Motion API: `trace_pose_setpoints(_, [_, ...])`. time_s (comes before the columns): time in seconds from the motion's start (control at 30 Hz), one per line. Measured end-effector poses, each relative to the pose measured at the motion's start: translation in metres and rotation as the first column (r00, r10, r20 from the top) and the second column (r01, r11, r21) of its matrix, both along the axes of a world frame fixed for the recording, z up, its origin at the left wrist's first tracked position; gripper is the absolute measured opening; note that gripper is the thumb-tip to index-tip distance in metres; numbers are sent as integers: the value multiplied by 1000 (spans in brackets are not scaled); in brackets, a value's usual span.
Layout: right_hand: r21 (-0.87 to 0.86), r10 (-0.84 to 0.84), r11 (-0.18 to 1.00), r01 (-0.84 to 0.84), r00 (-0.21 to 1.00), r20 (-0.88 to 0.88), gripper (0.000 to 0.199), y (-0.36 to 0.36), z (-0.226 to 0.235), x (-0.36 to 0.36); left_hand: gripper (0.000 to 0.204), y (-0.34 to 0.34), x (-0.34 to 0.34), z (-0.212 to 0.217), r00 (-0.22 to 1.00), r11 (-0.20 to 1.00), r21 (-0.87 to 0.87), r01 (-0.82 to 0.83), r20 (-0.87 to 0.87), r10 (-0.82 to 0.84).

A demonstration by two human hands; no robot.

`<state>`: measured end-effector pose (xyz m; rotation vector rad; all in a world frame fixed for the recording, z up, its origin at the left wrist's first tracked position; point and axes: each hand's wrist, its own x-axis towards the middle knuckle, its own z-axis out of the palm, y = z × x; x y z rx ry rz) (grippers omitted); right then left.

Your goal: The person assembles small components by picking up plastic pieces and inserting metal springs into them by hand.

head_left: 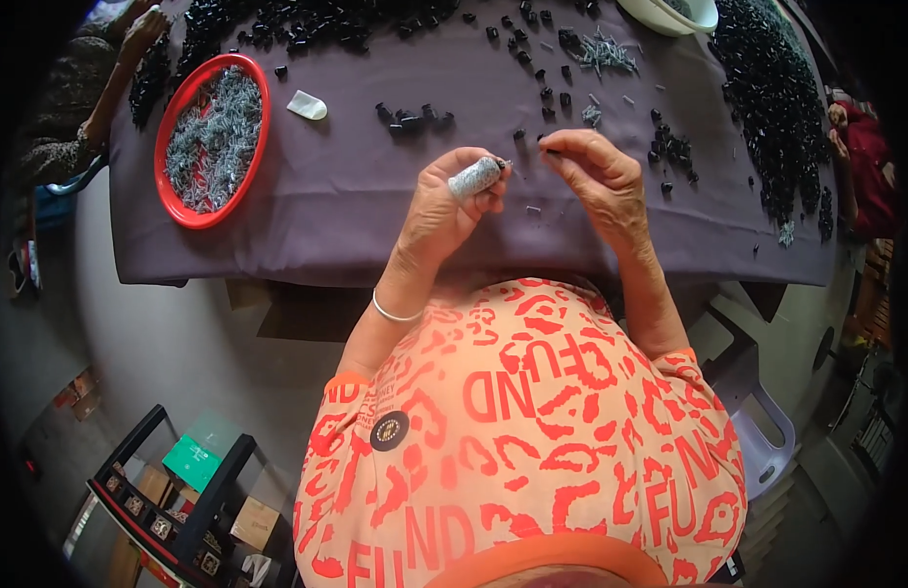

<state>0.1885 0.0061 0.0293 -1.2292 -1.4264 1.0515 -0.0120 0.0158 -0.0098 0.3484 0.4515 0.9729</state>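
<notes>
My left hand [444, 201] is closed in a pinch above the near part of the table, a grey-white finger cover [475, 178] on one digit. At its fingertips sits a small dark piece [504, 165] with a thin silvery bit; its exact kind is too small to make out. Just to the right, my right hand [603, 181] is raised with thumb and fingertips pinched on a tiny black piece [543, 140]. The two hands are apart. A loose silvery pin [533, 209] lies on the purple-grey tablecloth [326, 196] between and below them.
A red oval tray [166, 176] of silvery pins stands at left, beside a loose white finger cover [307, 105]. Small black parts [411, 121] lie in clusters, heaped along the far and right edges. A pale basin [669, 22] stands far right. Other people's arms [111, 83] show at the sides.
</notes>
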Motion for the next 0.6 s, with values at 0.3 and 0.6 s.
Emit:
trace_pose_setpoints(0.3, [-238,-12,969,-65,951,-309,16,-25,34,-2,14,-17,11,26,985,994,91,-67,-152,80])
trace_pose_setpoints(0.6, [31,28,999,-25,991,-129,21,-44,33,-10,16,-34,12,46,928,971,227,-71,-342,148])
